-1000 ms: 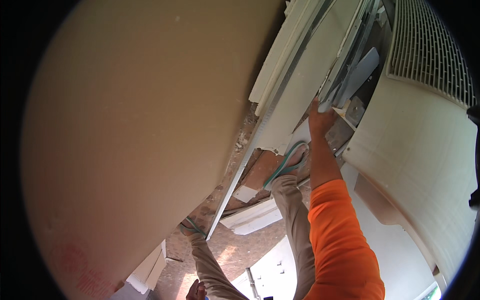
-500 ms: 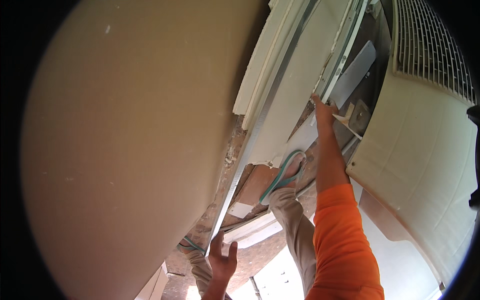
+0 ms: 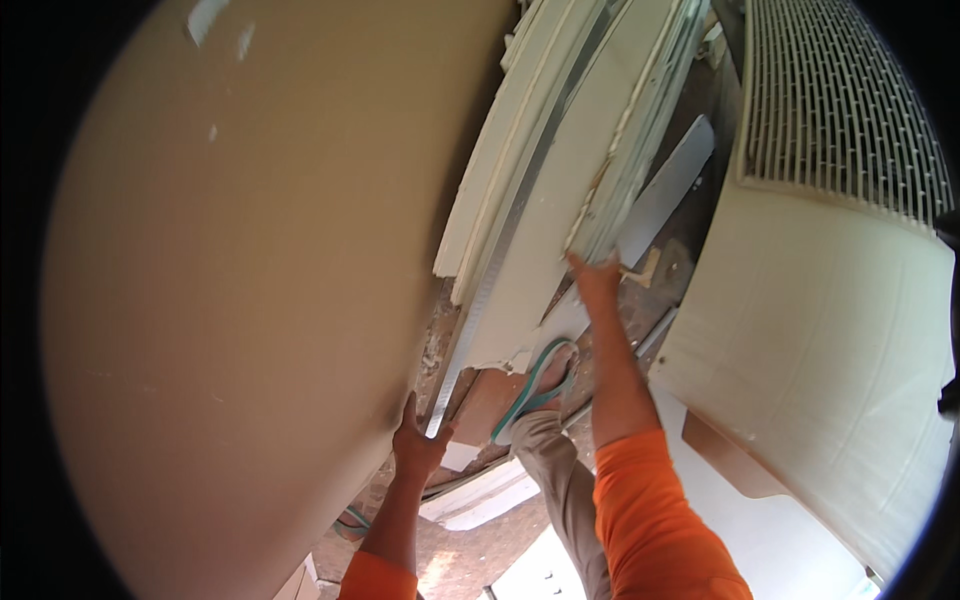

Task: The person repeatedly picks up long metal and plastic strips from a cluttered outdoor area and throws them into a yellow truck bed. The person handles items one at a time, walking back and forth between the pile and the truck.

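Left hand spread flat against large tan board, right hand gripping edge of stacked cream panels, foot in green sandal below.

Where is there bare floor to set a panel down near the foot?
Bare floor shows only in a narrow strip between the leaning cream panels and the grilled white panel. Around the sandalled foot it is crowded with offcuts and broken board pieces.

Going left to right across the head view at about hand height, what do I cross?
Big tan board → left hand flat against its edge → foot in a green-strapped sandal → right hand on the stacked cream panels → large cream panel with a slatted grille.
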Demonstrator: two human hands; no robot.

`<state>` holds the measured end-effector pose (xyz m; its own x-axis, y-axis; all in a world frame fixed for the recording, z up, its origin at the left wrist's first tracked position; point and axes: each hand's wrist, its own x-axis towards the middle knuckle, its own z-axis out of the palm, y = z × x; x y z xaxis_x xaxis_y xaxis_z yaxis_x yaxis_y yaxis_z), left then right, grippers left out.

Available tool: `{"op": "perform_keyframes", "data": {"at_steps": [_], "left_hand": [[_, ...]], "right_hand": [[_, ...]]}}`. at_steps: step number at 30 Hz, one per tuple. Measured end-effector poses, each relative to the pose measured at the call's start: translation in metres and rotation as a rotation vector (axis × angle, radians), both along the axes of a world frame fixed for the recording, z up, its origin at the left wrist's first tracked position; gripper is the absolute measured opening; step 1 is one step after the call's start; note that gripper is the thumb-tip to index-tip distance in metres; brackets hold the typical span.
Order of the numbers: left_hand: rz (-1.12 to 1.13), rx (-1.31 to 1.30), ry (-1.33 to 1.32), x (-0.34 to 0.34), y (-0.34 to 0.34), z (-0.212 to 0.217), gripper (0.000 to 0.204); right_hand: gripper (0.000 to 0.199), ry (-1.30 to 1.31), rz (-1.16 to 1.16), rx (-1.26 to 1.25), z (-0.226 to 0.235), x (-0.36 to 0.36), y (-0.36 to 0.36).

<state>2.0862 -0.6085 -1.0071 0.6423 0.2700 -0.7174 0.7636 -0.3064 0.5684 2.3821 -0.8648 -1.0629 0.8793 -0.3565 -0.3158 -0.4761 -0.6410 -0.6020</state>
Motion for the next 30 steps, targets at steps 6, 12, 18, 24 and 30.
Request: {"op": "perform_keyframes", "data": {"at_steps": [6, 12, 18, 24, 30], "left_hand": [[0.106, -0.075, 0.157, 0.009, -0.009, 0.018, 0.039], [0.128, -0.099, 0.061, 0.014, -0.016, 0.076, 0.035], [0.119, -0.048, -0.035, 0.045, -0.006, 0.110, 0.029], [0.046, 0.025, -0.069, 0.084, 0.028, 0.172, 0.031], [-0.003, -0.037, -0.049, 0.122, 0.068, 0.232, 0.037]], "right_hand": [[0.076, 0.092, -0.108, 0.448, 0.059, -0.035, 0.063], [0.055, -0.038, 0.007, 0.446, 0.113, -0.028, 0.117], [0.042, -0.021, -0.046, 0.586, 0.160, -0.020, 0.133], [0.043, -0.027, -0.052, 0.642, 0.186, -0.010, 0.143], [0.045, -0.155, 0.041, 0.582, 0.187, 0.028, 0.178]]}}
